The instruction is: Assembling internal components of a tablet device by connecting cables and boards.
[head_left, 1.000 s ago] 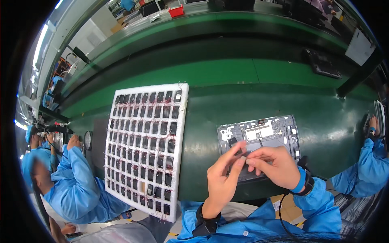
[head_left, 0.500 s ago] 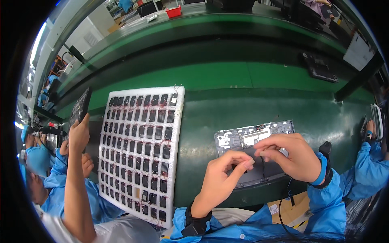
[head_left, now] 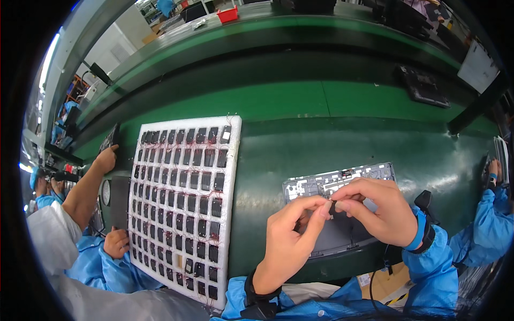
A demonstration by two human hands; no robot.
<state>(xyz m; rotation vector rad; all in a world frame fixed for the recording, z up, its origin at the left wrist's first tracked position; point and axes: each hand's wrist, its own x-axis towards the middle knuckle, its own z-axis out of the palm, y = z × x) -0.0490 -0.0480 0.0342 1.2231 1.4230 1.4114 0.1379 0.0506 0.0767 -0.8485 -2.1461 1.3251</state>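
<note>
My left hand [head_left: 292, 230] and my right hand [head_left: 377, 211] meet, fingertips pinched close together, above a grey laptop chassis [head_left: 337, 241]. Between thumbs and forefingers shows a small black part [head_left: 332, 207], too small and covered to name closely. Both hands are closed on it. The chassis lies flat on the green bench, with its far strip of white and metallic fittings showing past my fingers. My hands hide the middle of it. Left of my left hand, a white foam tray [head_left: 234, 176] holds rows of small black parts with thin red wires.
Green work surface [head_left: 262, 160] surrounds the chassis. At far right lies a dark device panel [head_left: 423, 87] near a dark post [head_left: 476, 109]. Co-workers sit close on both sides; on the left an arm [head_left: 88, 182] holds a dark panel [head_left: 110, 137]. A red bin [head_left: 227, 14] stands far back.
My hands have come together, and their fingertips now meet at the small black part. At left, the co-worker's arm has reached farther away with the dark panel.
</note>
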